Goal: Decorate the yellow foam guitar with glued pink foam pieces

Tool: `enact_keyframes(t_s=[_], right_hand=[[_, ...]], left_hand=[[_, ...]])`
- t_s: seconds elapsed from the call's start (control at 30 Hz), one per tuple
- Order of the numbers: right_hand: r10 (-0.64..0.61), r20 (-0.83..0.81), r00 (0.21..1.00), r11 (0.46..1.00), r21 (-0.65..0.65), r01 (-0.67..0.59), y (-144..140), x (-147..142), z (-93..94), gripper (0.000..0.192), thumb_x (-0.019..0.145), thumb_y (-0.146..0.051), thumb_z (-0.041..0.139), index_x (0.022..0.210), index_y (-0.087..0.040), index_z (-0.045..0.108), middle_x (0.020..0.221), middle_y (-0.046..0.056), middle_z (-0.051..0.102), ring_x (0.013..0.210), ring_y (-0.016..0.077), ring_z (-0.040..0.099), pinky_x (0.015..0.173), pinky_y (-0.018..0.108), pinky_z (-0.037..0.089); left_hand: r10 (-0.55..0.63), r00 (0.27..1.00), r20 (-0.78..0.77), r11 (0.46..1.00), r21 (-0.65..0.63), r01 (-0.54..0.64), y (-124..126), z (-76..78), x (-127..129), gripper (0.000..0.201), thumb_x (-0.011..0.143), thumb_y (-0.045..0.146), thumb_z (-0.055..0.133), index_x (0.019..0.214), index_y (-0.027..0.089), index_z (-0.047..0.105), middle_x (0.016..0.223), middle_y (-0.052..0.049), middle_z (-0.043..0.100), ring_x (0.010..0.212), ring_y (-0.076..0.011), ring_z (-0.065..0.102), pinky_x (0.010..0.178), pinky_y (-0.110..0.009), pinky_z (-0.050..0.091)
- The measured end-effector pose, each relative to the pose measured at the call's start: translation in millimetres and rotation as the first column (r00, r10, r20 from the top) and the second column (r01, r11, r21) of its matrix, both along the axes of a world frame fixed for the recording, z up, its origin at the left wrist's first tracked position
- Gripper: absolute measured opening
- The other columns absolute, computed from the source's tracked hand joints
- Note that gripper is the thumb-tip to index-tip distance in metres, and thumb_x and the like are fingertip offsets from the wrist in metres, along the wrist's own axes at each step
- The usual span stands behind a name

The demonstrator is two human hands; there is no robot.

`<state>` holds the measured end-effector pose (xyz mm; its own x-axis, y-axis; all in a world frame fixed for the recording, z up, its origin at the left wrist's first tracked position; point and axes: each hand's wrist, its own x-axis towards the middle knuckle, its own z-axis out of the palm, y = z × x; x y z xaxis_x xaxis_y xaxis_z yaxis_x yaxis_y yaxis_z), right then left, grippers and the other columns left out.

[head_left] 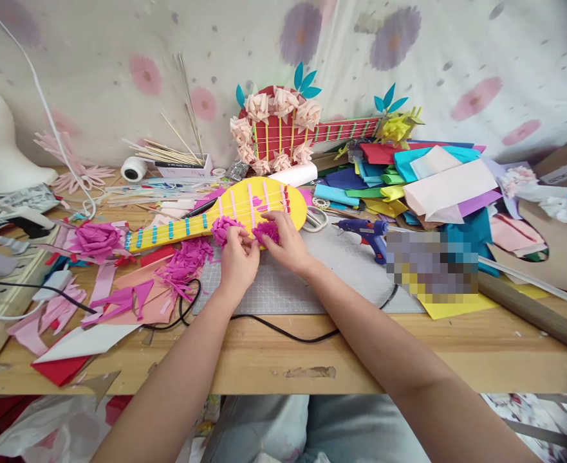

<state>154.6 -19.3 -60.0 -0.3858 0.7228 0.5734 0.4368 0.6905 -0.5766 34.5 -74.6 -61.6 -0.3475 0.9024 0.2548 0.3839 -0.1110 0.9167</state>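
Observation:
A yellow toy guitar (242, 190) with pink strips, blue frets and thin white strings lies tilted across the grey cutting mat (360, 289). Along its near edge are two magenta crepe-paper flowers. My left hand (239, 260) is closed in a pinch at the lower edge of the left paper flower (224, 229). The fingers and thumb of my right hand (288, 244) close around the right paper flower (264, 230), pressing it by the guitar body. My fingertips partly hide both flowers. A larger pink paper rose (98, 240) sits at the end of the neck.
A blue glue gun (370, 235) stands on the mat, its black cord (288, 334) looping below my forearms. Magenta scraps (184, 267) lie left. Scissors (316, 218) rest by the guitar. Behind are a red flowered guitar (273, 132), bamboo sticks (167, 153) and coloured paper (437, 183).

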Motion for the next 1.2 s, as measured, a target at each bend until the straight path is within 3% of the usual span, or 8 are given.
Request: enact_keyframes(t_s=[0.33,0.63,1.0,1.2], right_hand=[[0.018,-0.023,1.0,1.0,0.021,-0.018,0.5,0.6,-1.3,0.032,0.078,-0.016,0.05,0.11,-0.018,0.047,0.114,0.012,0.053,0.109,0.0216,0.048,0.097,0.038,0.039],[0.011,-0.02,1.0,1.0,0.016,-0.011,0.5,0.3,-2.2,0.031,0.079,-0.019,0.051,0.11,-0.017,0.047,0.113,0.013,0.053,0.109,0.0226,0.049,0.094,0.039,0.041],[0.02,-0.026,0.999,1.0,0.018,-0.02,0.3,0.5,-1.3,0.029,0.079,-0.019,0.049,0.108,-0.018,0.047,0.113,0.012,0.053,0.11,0.022,0.048,0.095,0.039,0.04],[0.005,-0.036,0.999,1.0,-0.005,-0.005,-1.9,-0.1,-0.3,0.034,0.08,-0.021,0.051,0.113,-0.019,0.045,0.115,0.012,0.053,0.108,0.0226,0.049,0.093,0.04,0.041]], left_hand=[[-0.06,0.998,0.027,0.998,-0.016,0.061,-0.9,3.0,-0.8,0.029,0.073,0.02,0.056,0.095,0.022,0.036,0.075,0.004,0.056,0.047,-0.0083,0.056,0.041,-0.018,0.041],[-0.007,0.988,0.154,0.994,-0.109,0.024,-10.3,11.1,-0.4,0.037,0.067,0.014,0.053,0.098,0.021,0.035,0.087,-0.001,0.061,0.051,-0.0116,0.061,0.033,-0.019,0.044],[0.006,0.958,0.288,0.994,-0.106,0.025,-10.8,13.6,3.7,0.038,0.065,0.011,0.05,0.096,0.021,0.032,0.088,-0.003,0.064,0.047,-0.0115,0.061,0.032,-0.018,0.043],[0.066,0.914,0.4,0.981,-0.192,0.013,-8.7,17.1,1.7,0.039,0.064,0.013,0.055,0.094,0.021,0.031,0.072,0.002,0.062,0.037,-0.0095,0.054,0.026,-0.015,0.03]])
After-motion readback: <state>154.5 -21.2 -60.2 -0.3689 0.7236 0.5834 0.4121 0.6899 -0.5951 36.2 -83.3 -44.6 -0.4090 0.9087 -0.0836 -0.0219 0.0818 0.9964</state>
